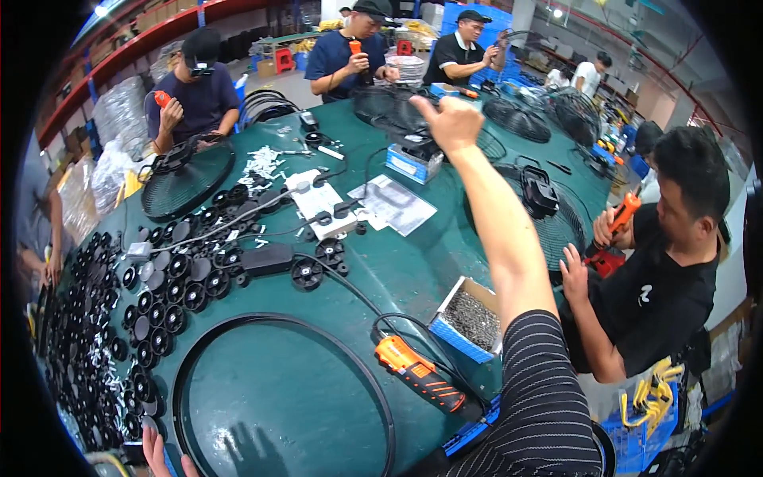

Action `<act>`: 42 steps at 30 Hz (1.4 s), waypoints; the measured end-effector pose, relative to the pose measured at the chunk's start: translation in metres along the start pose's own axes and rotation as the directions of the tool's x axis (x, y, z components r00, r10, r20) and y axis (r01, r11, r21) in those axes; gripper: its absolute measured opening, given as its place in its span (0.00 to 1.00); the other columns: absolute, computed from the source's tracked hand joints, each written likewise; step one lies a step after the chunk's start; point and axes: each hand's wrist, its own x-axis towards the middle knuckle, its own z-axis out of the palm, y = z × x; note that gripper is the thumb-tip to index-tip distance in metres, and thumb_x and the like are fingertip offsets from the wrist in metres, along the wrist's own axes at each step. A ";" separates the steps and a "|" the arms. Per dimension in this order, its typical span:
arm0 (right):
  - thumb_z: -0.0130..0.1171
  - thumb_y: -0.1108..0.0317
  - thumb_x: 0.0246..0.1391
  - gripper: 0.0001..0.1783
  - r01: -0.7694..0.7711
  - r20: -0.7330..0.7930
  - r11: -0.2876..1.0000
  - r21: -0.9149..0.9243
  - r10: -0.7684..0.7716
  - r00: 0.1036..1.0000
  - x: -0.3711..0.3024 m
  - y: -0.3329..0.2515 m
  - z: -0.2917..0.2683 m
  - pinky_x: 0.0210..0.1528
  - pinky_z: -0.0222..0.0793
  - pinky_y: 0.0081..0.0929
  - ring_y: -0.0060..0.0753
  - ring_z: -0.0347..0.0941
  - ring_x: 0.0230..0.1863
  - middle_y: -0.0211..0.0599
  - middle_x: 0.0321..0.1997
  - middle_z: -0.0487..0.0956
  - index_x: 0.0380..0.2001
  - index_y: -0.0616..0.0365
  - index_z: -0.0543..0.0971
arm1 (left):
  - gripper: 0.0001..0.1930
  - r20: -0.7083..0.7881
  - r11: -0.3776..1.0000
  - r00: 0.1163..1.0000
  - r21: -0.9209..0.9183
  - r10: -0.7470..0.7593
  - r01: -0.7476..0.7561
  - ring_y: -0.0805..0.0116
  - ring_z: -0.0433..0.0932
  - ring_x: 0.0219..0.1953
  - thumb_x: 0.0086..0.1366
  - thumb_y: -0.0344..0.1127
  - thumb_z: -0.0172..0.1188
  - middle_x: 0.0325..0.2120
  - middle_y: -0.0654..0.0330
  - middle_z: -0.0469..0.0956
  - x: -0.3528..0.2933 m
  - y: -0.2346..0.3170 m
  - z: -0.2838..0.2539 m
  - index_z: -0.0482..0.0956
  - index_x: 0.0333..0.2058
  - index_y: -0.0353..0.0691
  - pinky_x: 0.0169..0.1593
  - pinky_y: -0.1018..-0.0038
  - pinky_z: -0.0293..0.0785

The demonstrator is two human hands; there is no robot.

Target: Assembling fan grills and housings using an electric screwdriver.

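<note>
Dark striped sleeve (540, 389) covers the upper part of the person's right arm, which reaches forward over the table. At its end, the right hand (453, 126) hangs above the surface, thumb stuck out to the left and fingers bent in; their far side is hidden, so I cannot tell how tightly they close or whether they hold anything. At the lower left edge, the left hand (167, 457) shows only some fingers, spread well apart with nothing visible between them. They are close beside the large black ring (266, 318), which lies flat on the green table (389, 274); contact is unclear.

Right of the ring lies 1 orange power driver (413, 367) with a black cable, near a blue-sided box (458, 343) of small screws. Black round parts (195, 296) crowd the left side, and printed sheets (393, 205) lie farther back.

Across the table, 3 people work near black fan guards; 1 co-worker (668, 270) at the right grips another orange driver (624, 215). Red shelving (87, 91) rises behind.
</note>
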 end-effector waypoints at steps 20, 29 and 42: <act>0.58 0.53 0.62 0.20 -0.822 0.828 -0.151 0.549 -0.039 0.560 0.137 -0.086 -0.357 0.26 0.77 0.19 0.25 0.82 0.29 0.36 0.36 0.84 0.48 0.58 0.78 | 0.63 0.111 -0.453 0.826 -0.792 0.553 0.410 0.44 0.47 0.72 0.44 0.60 0.75 0.71 0.48 0.49 0.057 0.059 -0.013 0.45 0.71 0.46 0.69 0.43 0.51; 0.61 0.58 0.59 0.14 -0.749 0.869 0.444 0.493 -0.290 0.400 0.051 -0.216 -0.297 0.33 0.72 0.22 0.24 0.74 0.30 0.34 0.31 0.76 0.37 0.59 0.79 | 0.50 -0.050 -0.831 0.886 -0.376 0.460 0.410 0.34 0.34 0.73 0.58 0.12 0.49 0.74 0.50 0.28 -0.131 0.070 -0.042 0.42 0.72 0.65 0.67 0.34 0.46; 0.78 0.42 0.25 0.66 0.050 0.378 0.428 0.902 -0.842 0.386 -0.081 -0.339 -0.428 0.68 0.53 0.53 0.63 0.58 0.69 0.68 0.68 0.60 0.67 0.64 0.60 | 0.51 -0.022 -0.906 0.968 -0.358 0.249 0.225 0.52 0.37 0.75 0.61 0.13 0.49 0.74 0.55 0.27 -0.147 0.009 -0.010 0.30 0.72 0.55 0.70 0.52 0.52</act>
